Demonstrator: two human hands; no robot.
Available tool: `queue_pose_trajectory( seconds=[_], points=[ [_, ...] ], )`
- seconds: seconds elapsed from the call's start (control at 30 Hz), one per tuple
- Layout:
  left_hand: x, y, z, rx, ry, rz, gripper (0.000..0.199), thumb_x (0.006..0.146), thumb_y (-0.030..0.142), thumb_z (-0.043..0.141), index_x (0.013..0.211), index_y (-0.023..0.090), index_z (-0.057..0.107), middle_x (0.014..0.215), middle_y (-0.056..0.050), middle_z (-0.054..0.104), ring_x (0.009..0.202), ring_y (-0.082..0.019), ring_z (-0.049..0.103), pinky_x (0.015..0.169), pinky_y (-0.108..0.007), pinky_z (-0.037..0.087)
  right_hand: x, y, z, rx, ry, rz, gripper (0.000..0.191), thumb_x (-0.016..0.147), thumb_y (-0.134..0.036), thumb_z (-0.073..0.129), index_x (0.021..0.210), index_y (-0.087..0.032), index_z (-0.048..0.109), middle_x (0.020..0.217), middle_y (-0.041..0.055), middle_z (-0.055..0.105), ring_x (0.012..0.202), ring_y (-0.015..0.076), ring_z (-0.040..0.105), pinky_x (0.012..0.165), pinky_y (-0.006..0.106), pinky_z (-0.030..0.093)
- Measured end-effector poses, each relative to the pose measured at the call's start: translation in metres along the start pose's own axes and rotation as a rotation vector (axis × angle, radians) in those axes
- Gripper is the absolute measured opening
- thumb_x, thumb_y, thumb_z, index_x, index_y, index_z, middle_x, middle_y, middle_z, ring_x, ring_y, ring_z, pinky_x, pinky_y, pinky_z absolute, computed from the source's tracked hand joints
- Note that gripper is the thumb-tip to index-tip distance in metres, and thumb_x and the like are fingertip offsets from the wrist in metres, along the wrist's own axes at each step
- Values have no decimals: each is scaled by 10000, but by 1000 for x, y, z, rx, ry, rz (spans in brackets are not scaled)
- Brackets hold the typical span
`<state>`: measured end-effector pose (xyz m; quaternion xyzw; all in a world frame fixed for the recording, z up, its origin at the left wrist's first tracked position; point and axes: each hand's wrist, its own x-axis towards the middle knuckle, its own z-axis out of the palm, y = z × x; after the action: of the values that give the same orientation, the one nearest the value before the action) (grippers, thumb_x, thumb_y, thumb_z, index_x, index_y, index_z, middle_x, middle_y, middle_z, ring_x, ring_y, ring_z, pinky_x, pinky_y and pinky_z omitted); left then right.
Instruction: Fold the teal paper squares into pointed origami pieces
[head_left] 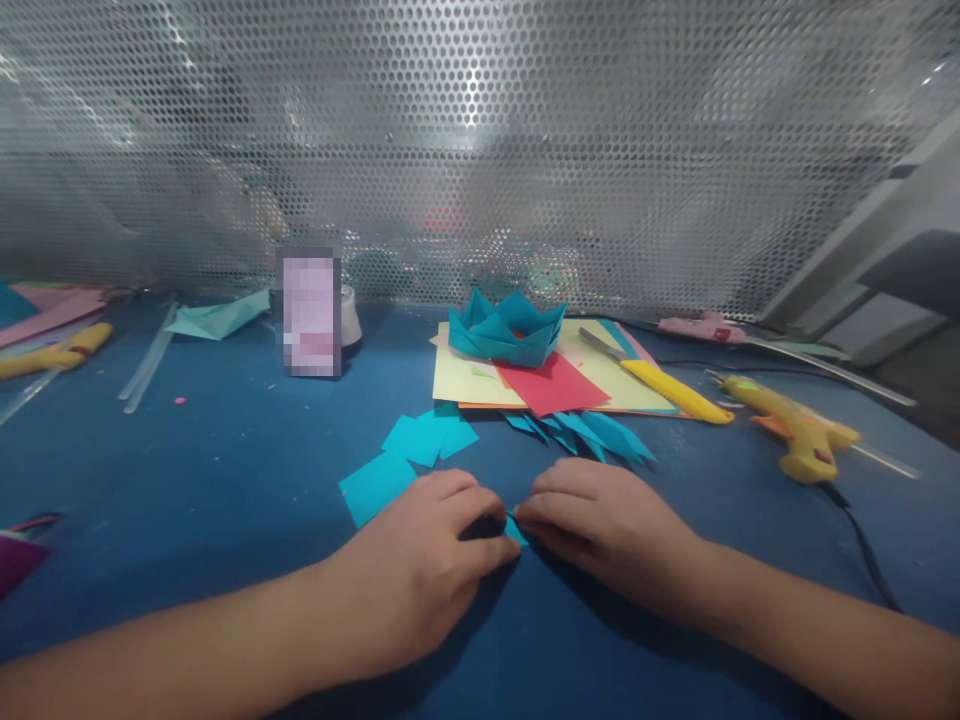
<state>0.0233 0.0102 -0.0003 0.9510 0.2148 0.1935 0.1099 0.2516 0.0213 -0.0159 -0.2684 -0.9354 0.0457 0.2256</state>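
Between my fingertips a small piece of blue paper (pixel 515 531) shows, mostly hidden by both hands. My left hand (pixel 442 550) has its fingers curled and pressed on the paper from the left. From the right, my right hand (pixel 600 520) pinches its other side, fingers bunched together. Beyond my left hand lie several blue paper squares (pixel 379 485). Several folded blue paper pieces (pixel 592 434) are spread beyond my right hand. Farther back, a blue folded-paper ring (pixel 508 330) with pointed tips rests on a stack of coloured paper (pixel 465 385).
A red paper (pixel 553 383) and a yellow utility knife (pixel 667 385) lie on the stack. To the right is a yellow glue gun (pixel 799 425) with its black cord (pixel 862 540). A blurred phone-like object (pixel 311 315) stands at the back, before a perforated metal panel (pixel 420 130).
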Motion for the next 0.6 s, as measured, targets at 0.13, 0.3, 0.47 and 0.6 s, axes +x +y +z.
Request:
queue_pose_trajectory(
  seconds=[0.13, 0.3, 0.47, 0.6],
  points=[
    [-1, 0, 1, 14, 2, -12, 346, 856, 43, 422, 1088, 161, 651, 995, -115, 606, 884, -236, 536, 748, -419, 494, 3, -2, -4, -72, -45, -42, 358, 999, -233, 332, 847, -164, 650, 712, 40, 603, 624, 155, 478, 557, 268, 351],
    [-2, 0, 3, 11, -3, -18, 347, 852, 41, 418, 1083, 149, 653, 985, -121, 603, 880, -240, 536, 741, -423, 494, 4, -3, -7, -118, -78, -80, 392, 1004, -218, 299, 838, -160, 649, 708, 42, 600, 607, 155, 459, 542, 274, 332],
    [-2, 1, 2, 16, 0, -16, 342, 852, 37, 414, 1078, 139, 650, 980, -122, 602, 885, -244, 536, 748, -430, 496, 2, -1, -7, -142, -83, -117, 363, 1007, -212, 302, 865, -160, 632, 709, 38, 582, 610, 154, 448, 556, 276, 324],
    [-3, 2, 2, 17, -15, -20, 344, 853, 36, 419, 1094, 146, 638, 991, -120, 592, 908, -244, 529, 767, -431, 488, 4, -1, -7, -178, -111, -165, 376, 1007, -182, 284, 848, -153, 623, 684, 29, 555, 598, 160, 425, 557, 295, 321]
  ],
)
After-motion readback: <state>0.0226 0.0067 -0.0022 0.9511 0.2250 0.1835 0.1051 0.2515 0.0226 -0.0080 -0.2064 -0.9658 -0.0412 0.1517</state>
